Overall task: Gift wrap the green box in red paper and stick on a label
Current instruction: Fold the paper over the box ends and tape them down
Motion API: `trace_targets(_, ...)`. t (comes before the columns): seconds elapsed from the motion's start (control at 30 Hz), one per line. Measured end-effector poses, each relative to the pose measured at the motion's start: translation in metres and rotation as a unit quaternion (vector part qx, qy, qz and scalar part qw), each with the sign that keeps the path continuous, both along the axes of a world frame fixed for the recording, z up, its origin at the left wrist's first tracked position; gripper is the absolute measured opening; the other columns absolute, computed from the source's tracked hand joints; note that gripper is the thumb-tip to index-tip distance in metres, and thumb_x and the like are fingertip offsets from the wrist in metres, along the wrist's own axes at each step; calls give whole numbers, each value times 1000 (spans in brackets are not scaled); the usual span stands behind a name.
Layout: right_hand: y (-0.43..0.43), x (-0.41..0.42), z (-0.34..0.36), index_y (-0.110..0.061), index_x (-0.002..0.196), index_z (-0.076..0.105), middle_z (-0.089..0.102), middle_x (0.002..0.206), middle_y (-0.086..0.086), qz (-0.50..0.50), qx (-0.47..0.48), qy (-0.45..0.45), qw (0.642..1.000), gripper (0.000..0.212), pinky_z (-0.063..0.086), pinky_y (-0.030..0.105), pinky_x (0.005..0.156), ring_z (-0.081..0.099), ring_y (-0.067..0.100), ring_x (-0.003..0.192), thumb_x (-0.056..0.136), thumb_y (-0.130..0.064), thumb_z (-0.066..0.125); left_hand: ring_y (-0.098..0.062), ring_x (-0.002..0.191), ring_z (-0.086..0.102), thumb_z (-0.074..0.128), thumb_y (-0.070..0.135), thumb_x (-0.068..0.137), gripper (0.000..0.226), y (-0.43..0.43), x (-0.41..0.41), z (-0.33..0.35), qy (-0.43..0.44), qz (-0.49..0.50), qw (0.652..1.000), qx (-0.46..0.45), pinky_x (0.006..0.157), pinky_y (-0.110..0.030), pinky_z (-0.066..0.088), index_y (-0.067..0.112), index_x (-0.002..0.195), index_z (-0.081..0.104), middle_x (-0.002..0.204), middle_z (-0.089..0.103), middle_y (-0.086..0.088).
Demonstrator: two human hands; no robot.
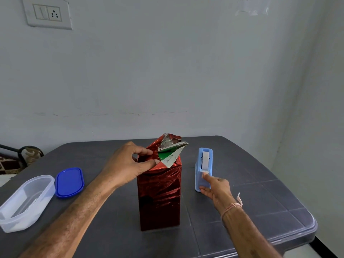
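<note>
A tall box stands upright in the middle of the dark table, its sides covered in shiny red paper (159, 194). At its open top the paper's silver inner side shows, and a patch of the green box (164, 155) is visible between the flaps. My left hand (128, 164) pinches the red paper's left top flap between thumb and fingers. To the right, my right hand (216, 189) reaches to the light blue tape dispenser (203, 168); its fingers are extended and the fingertips touch the dispenser's front near the white tape end.
A clear plastic container (24, 202) lies at the table's left, with its blue lid (69, 182) beside it. The table's rounded right edge (312, 226) is close to my right forearm. A wall stands behind the table.
</note>
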State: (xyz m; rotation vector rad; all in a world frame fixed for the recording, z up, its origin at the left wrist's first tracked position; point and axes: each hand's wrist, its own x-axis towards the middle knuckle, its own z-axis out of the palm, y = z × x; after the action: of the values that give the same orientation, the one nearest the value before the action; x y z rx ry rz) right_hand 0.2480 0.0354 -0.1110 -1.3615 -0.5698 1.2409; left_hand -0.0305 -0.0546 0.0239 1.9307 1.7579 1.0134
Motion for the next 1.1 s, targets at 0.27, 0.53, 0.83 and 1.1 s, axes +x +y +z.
trace_targets(0.27,-13,-15,-19,-11,87,65,66,87,10,-50,46,24,997,18,56,48,95,64,26,92,92,-24,76,-6,99,55,80,53,78,44,-2,0,0,-4,1,1000,3,86,-34,54,35,119,74,111,56,14)
trace_targets(0.53,-10,-21,-36,-15,79,74,75,95,9,-111,87,-51,989,18,62,42,82,70,23,88,89,-30,80,-7,100,56,80,54,78,43,1,0,-2,-13,0,1000,0,88,-37,55,38,117,74,110,57,13)
trace_targets(0.83,-32,-14,-36,-4,96,69,70,106,22,-99,83,-83,988,22,60,36,71,69,21,84,99,-26,66,-5,94,58,80,62,73,46,-6,1,-3,-8,4,1000,4,87,-38,56,41,114,74,106,57,17)
trace_targets(1.1,-63,-26,183,-11,98,65,63,101,11,260,426,-350,793,26,51,27,85,60,12,93,107,-31,52,-2,95,55,76,64,77,54,-4,-2,-1,23,-3,1000,0,73,-24,47,42,125,68,111,52,19)
